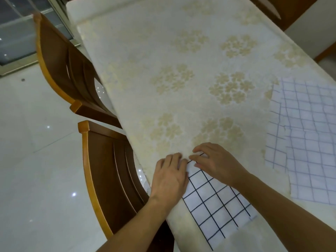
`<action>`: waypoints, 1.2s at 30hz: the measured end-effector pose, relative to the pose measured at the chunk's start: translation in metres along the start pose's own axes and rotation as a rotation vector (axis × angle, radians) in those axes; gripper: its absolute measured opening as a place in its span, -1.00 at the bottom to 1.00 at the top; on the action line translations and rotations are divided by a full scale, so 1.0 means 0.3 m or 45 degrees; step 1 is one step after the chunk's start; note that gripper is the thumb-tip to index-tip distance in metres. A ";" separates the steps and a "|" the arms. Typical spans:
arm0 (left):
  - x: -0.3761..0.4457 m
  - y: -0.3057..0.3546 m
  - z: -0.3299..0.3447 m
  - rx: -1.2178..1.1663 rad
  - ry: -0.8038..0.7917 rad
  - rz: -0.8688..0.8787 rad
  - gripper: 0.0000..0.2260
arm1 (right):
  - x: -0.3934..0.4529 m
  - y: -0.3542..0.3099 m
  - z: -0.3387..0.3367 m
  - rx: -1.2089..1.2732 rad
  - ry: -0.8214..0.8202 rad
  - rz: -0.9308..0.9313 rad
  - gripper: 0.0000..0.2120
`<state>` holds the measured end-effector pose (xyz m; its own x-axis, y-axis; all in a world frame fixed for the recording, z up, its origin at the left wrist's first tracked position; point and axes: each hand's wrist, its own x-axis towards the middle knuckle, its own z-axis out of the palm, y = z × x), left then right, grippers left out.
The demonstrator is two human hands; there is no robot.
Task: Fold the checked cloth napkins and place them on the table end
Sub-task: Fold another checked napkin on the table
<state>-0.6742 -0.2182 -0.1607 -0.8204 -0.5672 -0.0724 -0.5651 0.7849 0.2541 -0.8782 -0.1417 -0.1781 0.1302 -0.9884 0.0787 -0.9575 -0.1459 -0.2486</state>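
White cloth with a dark grid lies under both hands: the left hand (170, 176) rests flat, fingers together, on the far left corner of the napkin (216, 204), and the right hand (213, 160) presses its bent fingertips on the same far edge, just beside the left one. Neither hand grips anything; both only press down, and they almost touch each other. From the hands, the napkin stretches toward the person and to the right, so its long axis runs from the far corner under the fingers to the near corner by the right forearm. It looks already folded into a strip, though I cannot count the layers. Both hands are equally near this far end, and the near end is free. I judge that the next fold would bring one end along this axis onto the other. To the right, well apart, lies a pile (307, 135) of paler checked napkins, spread and overlapping. All rest on the table (181, 51) with its flowered cover. Two chairs (112, 170) stand on the left side.
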 end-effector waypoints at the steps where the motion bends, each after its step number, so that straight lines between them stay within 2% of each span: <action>1: -0.001 0.003 0.003 -0.003 0.010 -0.007 -0.71 | 0.006 0.003 -0.002 -0.007 -0.018 -0.013 -0.74; 8: 0.015 0.006 0.009 -0.029 0.072 -0.025 -0.76 | 0.038 0.006 -0.026 0.050 -0.096 -0.033 -0.91; 13: 0.025 0.001 0.011 -0.055 0.123 -0.042 -0.76 | 0.044 -0.002 -0.028 0.127 -0.079 0.032 -0.94; 16: 0.038 -0.004 0.006 -0.081 0.135 -0.078 -0.76 | 0.050 -0.008 -0.032 0.173 -0.067 0.045 -0.93; 18: 0.047 -0.012 0.006 -0.106 0.134 -0.069 -0.82 | 0.059 -0.009 -0.037 0.192 -0.068 0.039 -0.90; 21: 0.071 -0.036 -0.012 -0.123 0.114 -0.002 -0.87 | 0.085 0.001 -0.053 0.209 -0.121 0.025 -0.76; 23: 0.096 -0.056 -0.039 -0.118 0.126 0.075 -0.90 | 0.113 0.016 -0.061 0.203 -0.164 -0.022 -0.78; 27: 0.162 -0.124 -0.099 -0.130 0.075 0.119 -0.91 | 0.192 0.034 -0.076 0.220 -0.201 -0.020 -0.90; 30: 0.209 -0.190 -0.133 -0.181 -0.041 0.067 -0.80 | 0.248 0.032 -0.093 0.259 -0.156 0.042 -0.94; 33: 0.245 -0.233 -0.153 -0.145 -0.103 0.063 -0.83 | 0.293 0.037 -0.107 0.276 -0.169 0.081 -0.93; 36: 0.277 -0.248 -0.177 -0.085 -0.093 0.098 -0.93 | 0.342 0.050 -0.129 0.279 -0.320 0.173 -0.84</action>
<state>-0.6955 -0.3369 -0.1344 -0.8668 -0.4841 -0.1194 -0.4948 0.8058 0.3254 -0.8891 -0.2435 -0.1364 0.0906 -0.9751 -0.2022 -0.8962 0.0088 -0.4436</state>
